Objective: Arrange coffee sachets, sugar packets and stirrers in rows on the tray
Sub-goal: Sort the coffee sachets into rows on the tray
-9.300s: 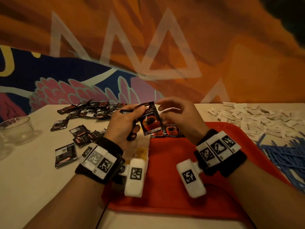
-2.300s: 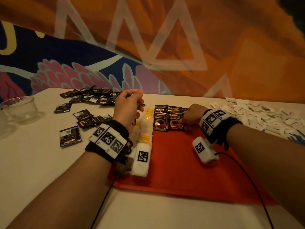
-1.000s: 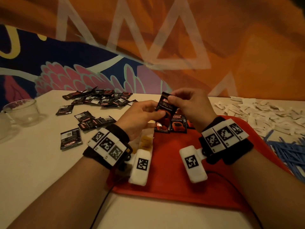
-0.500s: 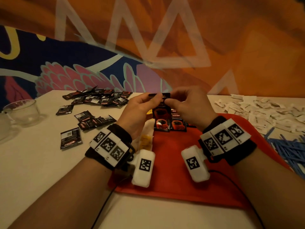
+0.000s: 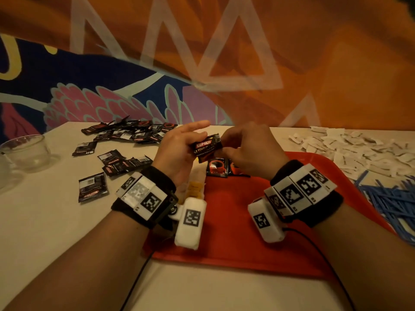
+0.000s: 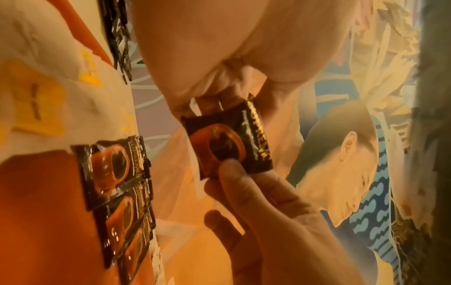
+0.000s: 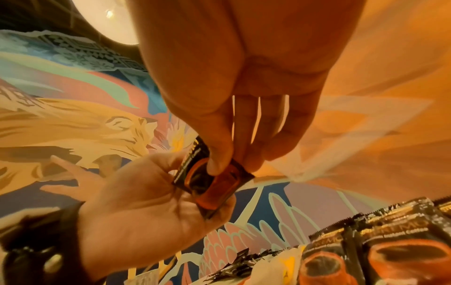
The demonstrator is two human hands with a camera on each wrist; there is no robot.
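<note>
Around our hands the table [image 5: 51, 223] is crowded: loose dark coffee sachets [image 5: 125, 135] are strewn over its far left, a glass cup [image 5: 27, 151] stands at the left edge, white sugar packets [image 5: 350, 149] lie heaped at the far right, and blue stirrers [image 5: 390, 198] are piled just beside the right rim of the red tray [image 5: 233, 243]. A white cloth with yellow marks [image 5: 195, 187] lies along the tray's left edge. Both wrists and their tagged bands hang over the tray and hide part of the row of sachets [image 5: 216, 168] laid flat at its far end, cup pictures facing up.

Above that row, clear of the tray, we hold one coffee sachet [image 5: 207, 147] between both hands. Our left hand [image 5: 177, 153] pinches it with thumb and a curled finger, the forefinger stretched out straight. Our right hand [image 5: 247, 151] clamps thumb against bunched fingertips on its other end. Its printed face is turned toward us; its long axis tilts, brand name at the upper left, cup picture toward the lower right.
</note>
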